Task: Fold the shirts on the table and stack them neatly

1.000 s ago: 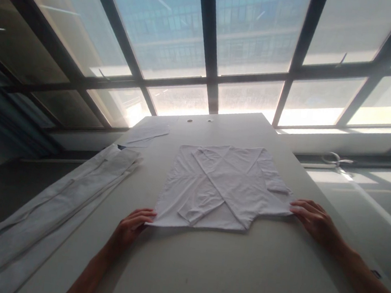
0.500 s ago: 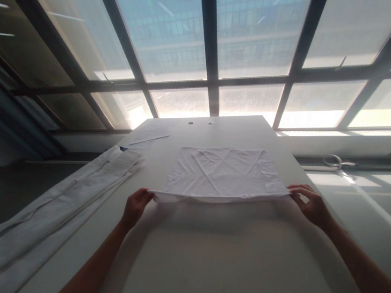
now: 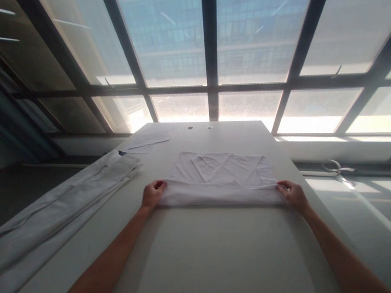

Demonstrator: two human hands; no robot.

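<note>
A white cloth (image 3: 224, 168) lies on the white table (image 3: 225, 258), its near part folded over as a smooth band and its far part wrinkled. At the left end of the fold, my left hand (image 3: 153, 193) is closed, pinching the cloth's edge. My right hand (image 3: 292, 195) pinches the same edge at the right end. The folded edge runs between both hands, low over the rest of the cloth.
Long layers of whitish fabric (image 3: 65, 207) lie along the table's left side. Thin white sheets (image 3: 147, 140) rest at the far left corner. Large windows (image 3: 253, 40) rise behind the table. A pale looped object (image 3: 336, 168) is at the right, by the wall.
Both hands have drawn closer together and slightly away from me, carrying the near edge over the cloth. A flat folded band now shows where the edge was held up before.
</note>
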